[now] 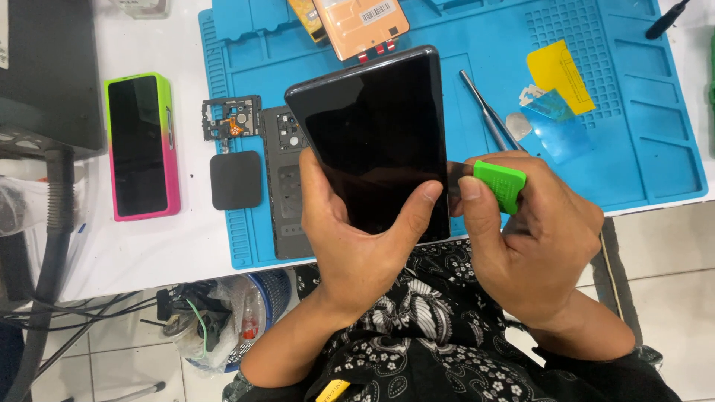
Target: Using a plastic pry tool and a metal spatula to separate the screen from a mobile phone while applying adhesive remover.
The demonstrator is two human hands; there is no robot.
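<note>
My left hand (350,231) grips a black smartphone (372,134) from below, screen up and dark, thumb across its lower right corner. My right hand (529,238) pinches a green plastic pry tool (500,184) with a thin blade set against the phone's right edge. Both hands hover over the near edge of a blue repair mat (640,149), above my patterned black clothing.
On the mat lie a dark back cover (284,186), a small circuit frame (232,117), a black square pad (235,180), a metal spudger (484,112), yellow and clear films (558,74) and an orange-backed panel (361,26). A green-pink cased phone (141,145) rests on the white table. A bin (223,320) stands below.
</note>
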